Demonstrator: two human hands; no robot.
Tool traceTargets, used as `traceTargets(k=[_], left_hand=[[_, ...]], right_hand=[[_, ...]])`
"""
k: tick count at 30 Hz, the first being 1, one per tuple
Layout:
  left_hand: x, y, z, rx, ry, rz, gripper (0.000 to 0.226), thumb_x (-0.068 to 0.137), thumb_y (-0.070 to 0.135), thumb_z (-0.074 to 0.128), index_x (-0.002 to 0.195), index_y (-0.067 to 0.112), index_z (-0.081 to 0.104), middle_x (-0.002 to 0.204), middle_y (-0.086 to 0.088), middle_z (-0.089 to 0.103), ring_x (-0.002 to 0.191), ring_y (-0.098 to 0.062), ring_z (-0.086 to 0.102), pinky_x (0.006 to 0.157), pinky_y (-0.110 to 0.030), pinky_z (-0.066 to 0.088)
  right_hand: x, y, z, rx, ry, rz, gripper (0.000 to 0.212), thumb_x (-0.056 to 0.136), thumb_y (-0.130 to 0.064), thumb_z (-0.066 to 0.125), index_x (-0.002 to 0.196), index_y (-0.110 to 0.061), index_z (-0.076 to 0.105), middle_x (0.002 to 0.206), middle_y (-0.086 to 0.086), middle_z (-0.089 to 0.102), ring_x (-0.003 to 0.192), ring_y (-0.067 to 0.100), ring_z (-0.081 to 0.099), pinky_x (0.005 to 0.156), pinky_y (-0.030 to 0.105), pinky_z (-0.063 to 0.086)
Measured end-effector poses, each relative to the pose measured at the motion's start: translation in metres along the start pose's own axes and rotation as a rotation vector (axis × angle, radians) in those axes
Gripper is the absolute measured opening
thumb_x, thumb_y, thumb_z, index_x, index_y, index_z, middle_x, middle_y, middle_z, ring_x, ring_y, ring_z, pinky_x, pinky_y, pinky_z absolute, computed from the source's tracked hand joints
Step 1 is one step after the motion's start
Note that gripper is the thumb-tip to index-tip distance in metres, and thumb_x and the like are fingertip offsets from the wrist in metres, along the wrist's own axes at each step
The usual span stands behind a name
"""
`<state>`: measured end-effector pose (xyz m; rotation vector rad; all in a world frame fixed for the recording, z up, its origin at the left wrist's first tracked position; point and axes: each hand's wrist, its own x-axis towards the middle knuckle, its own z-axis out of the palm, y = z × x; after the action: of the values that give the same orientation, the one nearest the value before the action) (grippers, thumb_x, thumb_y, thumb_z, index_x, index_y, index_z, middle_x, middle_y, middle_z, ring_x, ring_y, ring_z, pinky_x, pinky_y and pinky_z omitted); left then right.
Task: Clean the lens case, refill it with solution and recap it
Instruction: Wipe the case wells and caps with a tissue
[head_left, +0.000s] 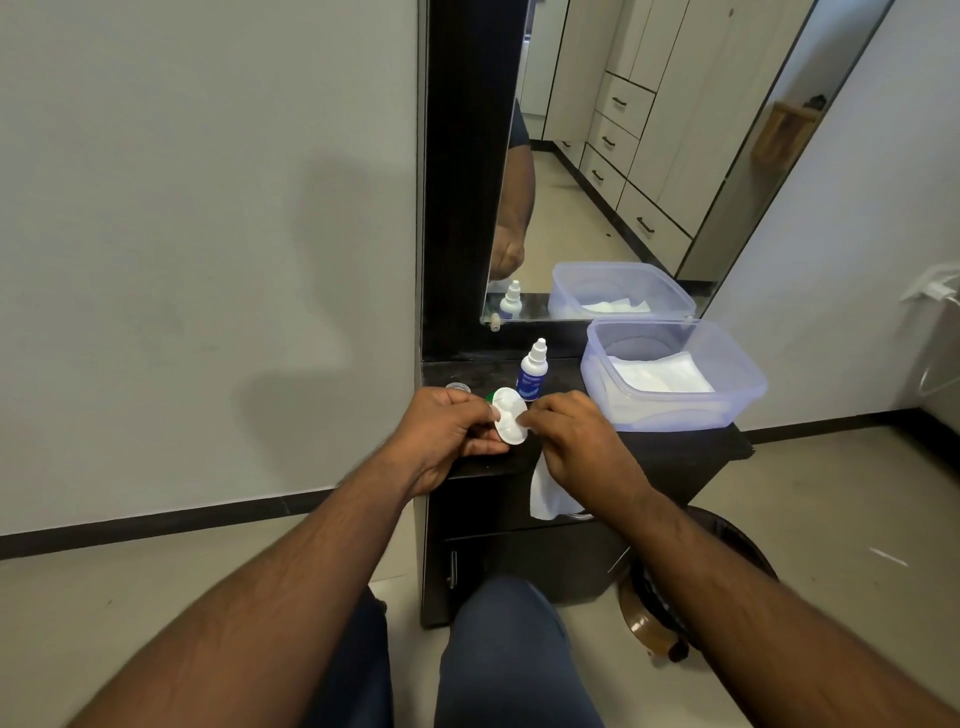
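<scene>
My left hand (447, 431) holds a white two-well lens case (508, 422) above the front edge of the dark counter (675, 447), its underside facing me. My right hand (576, 441) grips a white tissue (548, 493), which hangs below the fist, and its fingertips touch the case's right edge. A small solution bottle (532, 371) with a blue label and white nozzle stands upright just behind the case. A clear cap (458, 387) lies on the counter behind my left hand. A bit of green cap (488, 399) peeks out beside the case.
A clear plastic box (748, 384) with white tissues inside sits at the counter's right. A mirror (623, 156) stands behind the counter. A dark waste bin (727, 551) stands on the floor at the right. My knees are close to the cabinet front.
</scene>
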<state>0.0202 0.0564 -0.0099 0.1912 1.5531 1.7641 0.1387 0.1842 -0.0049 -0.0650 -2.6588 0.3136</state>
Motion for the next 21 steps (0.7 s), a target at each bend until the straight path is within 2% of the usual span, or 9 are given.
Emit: traceTargets(k=[3, 6, 10, 14, 21], left_hand=[[0.0, 0.002, 0.0, -0.034, 0.009, 0.005, 0.011, 0.086, -0.004, 0.063, 0.092, -0.013, 0.066, 0.075, -0.022, 0.069, 0.064, -0.026, 0.07, 0.061, -0.035, 0.062], [-0.001, 0.003, 0.002, -0.045, 0.0, 0.004, 0.012, 0.085, -0.006, 0.063, 0.093, -0.015, 0.065, 0.077, -0.021, 0.071, 0.067, -0.028, 0.071, 0.06, -0.034, 0.062], [-0.001, 0.002, 0.002, -0.038, -0.007, 0.011, 0.012, 0.084, -0.006, 0.063, 0.093, -0.015, 0.065, 0.084, -0.023, 0.071, 0.073, -0.03, 0.072, 0.062, -0.035, 0.062], [0.0, 0.002, 0.001, -0.053, -0.009, 0.014, 0.012, 0.085, -0.005, 0.063, 0.092, -0.013, 0.066, 0.091, -0.024, 0.071, 0.078, -0.034, 0.073, 0.064, -0.036, 0.062], [-0.001, -0.001, 0.002, -0.034, -0.015, 0.035, 0.008, 0.086, -0.005, 0.062, 0.088, -0.011, 0.067, 0.084, -0.021, 0.072, 0.075, -0.031, 0.073, 0.06, -0.032, 0.061]], right_hand=[[-0.008, -0.002, 0.005, 0.299, 0.118, 0.182, 0.022, 0.083, 0.002, 0.064, 0.101, -0.008, 0.072, 0.1, 0.005, 0.07, 0.094, 0.014, 0.062, 0.088, 0.024, 0.049], [-0.011, -0.006, 0.005, 0.449, 0.195, 0.281, 0.02, 0.084, 0.001, 0.064, 0.1, -0.007, 0.073, 0.1, 0.002, 0.069, 0.093, 0.006, 0.062, 0.089, 0.016, 0.048], [-0.007, -0.009, 0.007, 0.427, 0.174, 0.309, 0.02, 0.085, 0.0, 0.063, 0.103, -0.007, 0.072, 0.104, 0.004, 0.069, 0.097, 0.01, 0.062, 0.093, 0.021, 0.049], [-0.014, -0.007, 0.007, 0.342, 0.176, 0.216, 0.02, 0.084, 0.001, 0.064, 0.101, -0.007, 0.072, 0.102, 0.006, 0.071, 0.095, 0.013, 0.063, 0.09, 0.025, 0.051], [-0.005, -0.01, 0.01, 0.349, 0.159, 0.242, 0.021, 0.085, 0.0, 0.063, 0.102, -0.007, 0.072, 0.104, 0.007, 0.07, 0.096, 0.012, 0.059, 0.092, 0.025, 0.048]])
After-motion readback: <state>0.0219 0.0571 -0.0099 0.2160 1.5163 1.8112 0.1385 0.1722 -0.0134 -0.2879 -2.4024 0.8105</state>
